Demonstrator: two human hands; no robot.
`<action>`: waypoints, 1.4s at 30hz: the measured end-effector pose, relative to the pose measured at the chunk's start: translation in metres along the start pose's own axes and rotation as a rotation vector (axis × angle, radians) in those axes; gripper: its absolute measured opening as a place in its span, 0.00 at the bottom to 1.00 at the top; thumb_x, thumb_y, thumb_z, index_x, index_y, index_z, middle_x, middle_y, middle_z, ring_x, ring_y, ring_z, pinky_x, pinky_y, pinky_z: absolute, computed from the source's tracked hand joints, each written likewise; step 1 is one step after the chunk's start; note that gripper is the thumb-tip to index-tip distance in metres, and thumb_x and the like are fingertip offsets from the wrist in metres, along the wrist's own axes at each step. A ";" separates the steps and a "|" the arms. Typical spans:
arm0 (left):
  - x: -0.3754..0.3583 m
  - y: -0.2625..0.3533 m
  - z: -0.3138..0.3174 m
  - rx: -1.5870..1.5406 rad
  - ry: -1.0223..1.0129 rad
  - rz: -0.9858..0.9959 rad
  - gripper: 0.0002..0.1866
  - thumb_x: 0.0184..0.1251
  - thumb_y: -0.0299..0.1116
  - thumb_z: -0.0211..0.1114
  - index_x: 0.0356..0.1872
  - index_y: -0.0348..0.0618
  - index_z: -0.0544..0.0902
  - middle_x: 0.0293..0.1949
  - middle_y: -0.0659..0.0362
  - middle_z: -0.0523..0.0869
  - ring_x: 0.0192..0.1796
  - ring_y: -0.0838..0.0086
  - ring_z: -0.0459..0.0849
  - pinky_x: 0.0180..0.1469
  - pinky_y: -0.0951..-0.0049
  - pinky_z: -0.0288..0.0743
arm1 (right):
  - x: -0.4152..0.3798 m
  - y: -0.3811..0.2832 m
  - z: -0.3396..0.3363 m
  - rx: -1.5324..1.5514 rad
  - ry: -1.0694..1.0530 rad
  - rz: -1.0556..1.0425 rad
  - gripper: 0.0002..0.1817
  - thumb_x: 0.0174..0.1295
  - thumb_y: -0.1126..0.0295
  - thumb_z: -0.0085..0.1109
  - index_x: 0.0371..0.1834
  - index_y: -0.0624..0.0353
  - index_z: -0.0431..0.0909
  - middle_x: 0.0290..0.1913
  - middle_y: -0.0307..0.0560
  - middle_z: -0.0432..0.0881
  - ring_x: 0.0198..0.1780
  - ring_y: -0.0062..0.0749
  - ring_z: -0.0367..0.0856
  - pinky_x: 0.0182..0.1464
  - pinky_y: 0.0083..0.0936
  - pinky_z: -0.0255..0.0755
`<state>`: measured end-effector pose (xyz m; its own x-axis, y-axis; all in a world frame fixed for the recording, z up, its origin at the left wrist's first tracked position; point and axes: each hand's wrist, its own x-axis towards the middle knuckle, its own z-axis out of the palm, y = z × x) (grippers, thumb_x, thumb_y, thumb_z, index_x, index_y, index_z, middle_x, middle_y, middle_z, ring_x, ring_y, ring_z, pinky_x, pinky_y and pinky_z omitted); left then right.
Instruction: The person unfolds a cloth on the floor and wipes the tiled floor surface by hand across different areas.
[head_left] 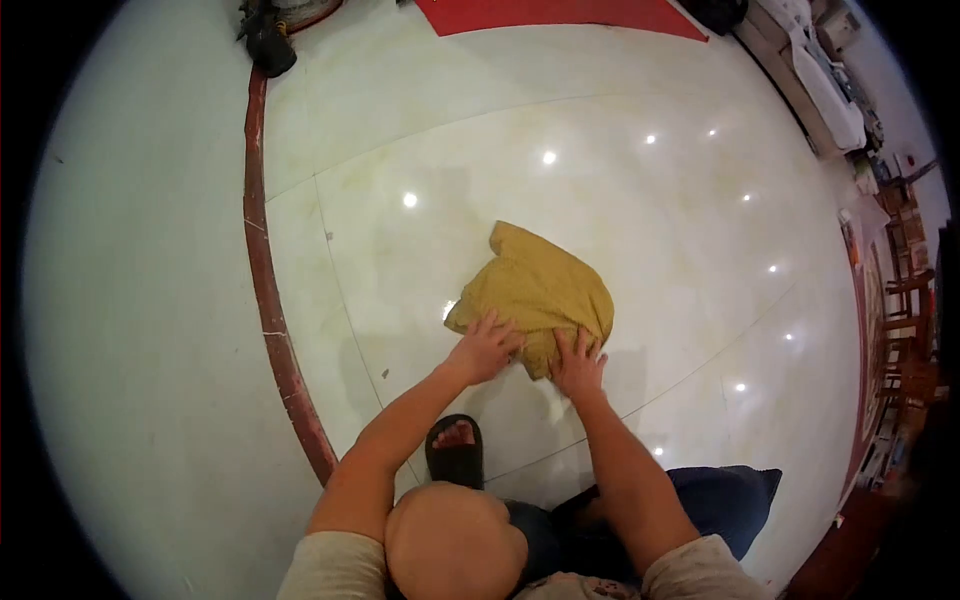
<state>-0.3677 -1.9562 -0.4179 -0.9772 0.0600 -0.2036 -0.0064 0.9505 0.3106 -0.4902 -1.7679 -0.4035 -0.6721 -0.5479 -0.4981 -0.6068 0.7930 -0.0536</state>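
Note:
A mustard-yellow cloth lies bunched on the pale, glossy tiled floor, in the middle of the head view. My left hand rests on its lower left edge with the fingers spread. At the lower right edge, my right hand presses on the cloth, its fingers also apart. Neither hand is closed round the fabric. Folds of the cloth show between the two hands.
My foot in a black sandal and a bare knee are below the hands. A red-brown skirting strip runs along the left wall. A red mat lies at the top. Wooden chairs stand far right.

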 end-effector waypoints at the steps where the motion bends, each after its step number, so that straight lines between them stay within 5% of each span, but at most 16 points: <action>1: -0.010 0.005 0.004 0.006 0.013 0.044 0.24 0.70 0.44 0.53 0.67 0.58 0.68 0.72 0.56 0.59 0.73 0.45 0.51 0.70 0.44 0.50 | -0.013 0.008 0.014 0.001 0.030 0.005 0.36 0.65 0.49 0.50 0.75 0.30 0.48 0.78 0.56 0.39 0.73 0.72 0.43 0.67 0.68 0.46; 5: -0.037 -0.011 0.027 0.022 -0.011 0.042 0.25 0.72 0.47 0.50 0.68 0.58 0.67 0.74 0.57 0.55 0.75 0.48 0.47 0.71 0.45 0.48 | -0.039 -0.011 0.052 0.013 0.116 -0.038 0.34 0.64 0.52 0.52 0.74 0.32 0.52 0.77 0.57 0.43 0.70 0.80 0.44 0.65 0.68 0.48; 8: -0.041 -0.009 0.007 0.022 -0.084 -0.341 0.26 0.72 0.50 0.47 0.69 0.60 0.65 0.75 0.57 0.54 0.76 0.52 0.45 0.72 0.45 0.47 | -0.035 -0.022 0.019 0.051 0.120 -0.244 0.33 0.64 0.53 0.52 0.73 0.34 0.55 0.75 0.56 0.49 0.71 0.69 0.50 0.65 0.67 0.51; 9: -0.043 -0.010 0.012 0.205 0.041 -0.462 0.27 0.72 0.52 0.45 0.69 0.55 0.65 0.70 0.56 0.65 0.72 0.52 0.58 0.69 0.44 0.52 | -0.025 -0.025 0.014 0.086 0.058 -0.289 0.34 0.63 0.53 0.53 0.73 0.34 0.55 0.74 0.55 0.52 0.71 0.63 0.52 0.64 0.65 0.53; 12: -0.027 -0.016 -0.014 0.233 -0.275 -0.842 0.24 0.64 0.47 0.57 0.59 0.51 0.76 0.61 0.51 0.77 0.64 0.53 0.72 0.59 0.38 0.63 | -0.008 -0.035 0.001 0.175 -0.117 -0.366 0.34 0.62 0.54 0.53 0.72 0.36 0.56 0.72 0.52 0.58 0.71 0.49 0.58 0.64 0.60 0.58; 15: -0.017 0.014 -0.059 0.296 -0.604 -0.449 0.21 0.61 0.46 0.60 0.48 0.44 0.83 0.47 0.50 0.85 0.50 0.55 0.83 0.50 0.42 0.70 | -0.016 -0.040 -0.014 0.210 -0.212 -0.338 0.32 0.62 0.55 0.53 0.72 0.38 0.58 0.69 0.50 0.62 0.70 0.42 0.61 0.63 0.55 0.62; 22: -0.006 0.105 -0.134 -0.278 -0.637 -0.163 0.21 0.68 0.47 0.51 0.47 0.43 0.83 0.44 0.46 0.85 0.47 0.53 0.83 0.50 0.54 0.75 | -0.010 -0.019 -0.023 0.221 -0.215 -0.260 0.25 0.61 0.58 0.51 0.63 0.48 0.70 0.58 0.51 0.77 0.63 0.43 0.71 0.61 0.53 0.65; 26: -0.044 0.075 -0.101 -0.001 -0.280 -0.125 0.19 0.65 0.43 0.54 0.47 0.42 0.82 0.38 0.46 0.84 0.46 0.53 0.82 0.52 0.54 0.74 | -0.003 -0.041 -0.031 0.249 -0.251 -0.224 0.24 0.61 0.57 0.50 0.59 0.53 0.73 0.56 0.52 0.78 0.60 0.46 0.74 0.60 0.48 0.67; 30: -0.102 0.036 -0.033 -0.030 -0.444 -0.243 0.21 0.64 0.40 0.55 0.49 0.33 0.79 0.49 0.31 0.75 0.52 0.43 0.77 0.55 0.51 0.72 | -0.011 -0.069 -0.008 0.332 -0.277 -0.286 0.24 0.61 0.57 0.50 0.58 0.55 0.73 0.56 0.56 0.78 0.57 0.50 0.77 0.59 0.42 0.69; 31: -0.109 0.027 -0.029 -0.096 -0.519 -0.130 0.22 0.63 0.40 0.56 0.47 0.29 0.79 0.54 0.22 0.66 0.56 0.36 0.72 0.58 0.51 0.71 | -0.016 -0.076 -0.002 0.330 -0.266 -0.283 0.23 0.61 0.57 0.49 0.58 0.54 0.74 0.57 0.57 0.77 0.58 0.50 0.76 0.60 0.41 0.69; 34: -0.118 0.016 0.003 0.022 -0.381 -0.077 0.22 0.62 0.41 0.58 0.43 0.26 0.81 0.57 0.18 0.61 0.58 0.33 0.70 0.61 0.52 0.69 | -0.028 -0.082 0.014 0.280 -0.318 -0.410 0.23 0.61 0.57 0.50 0.58 0.53 0.74 0.57 0.57 0.77 0.58 0.50 0.76 0.59 0.42 0.70; 38: -0.096 0.038 -0.051 -0.168 -0.498 -0.209 0.15 0.55 0.37 0.61 0.37 0.37 0.86 0.47 0.33 0.80 0.53 0.41 0.77 0.59 0.55 0.72 | -0.041 -0.075 0.014 0.271 -0.296 -0.388 0.21 0.60 0.58 0.51 0.55 0.53 0.75 0.56 0.55 0.78 0.58 0.49 0.75 0.60 0.42 0.70; 39: -0.097 0.041 -0.049 -0.118 -0.427 -0.203 0.12 0.52 0.35 0.62 0.35 0.42 0.87 0.37 0.43 0.85 0.45 0.46 0.82 0.55 0.55 0.74 | -0.043 -0.074 0.013 0.271 -0.284 -0.379 0.20 0.59 0.59 0.51 0.53 0.54 0.76 0.56 0.54 0.78 0.58 0.48 0.75 0.60 0.42 0.70; 42: -0.100 0.040 -0.054 -0.123 -0.394 -0.068 0.12 0.51 0.34 0.62 0.34 0.43 0.87 0.36 0.45 0.86 0.41 0.48 0.84 0.52 0.55 0.75 | -0.052 -0.072 0.005 0.238 -0.275 -0.381 0.19 0.59 0.60 0.51 0.50 0.54 0.78 0.55 0.54 0.79 0.58 0.48 0.76 0.59 0.42 0.70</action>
<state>-0.2822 -1.9409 -0.3350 -0.8178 0.1330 -0.5600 -0.1166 0.9145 0.3875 -0.4097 -1.7950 -0.3787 -0.2667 -0.7442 -0.6124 -0.6518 0.6073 -0.4542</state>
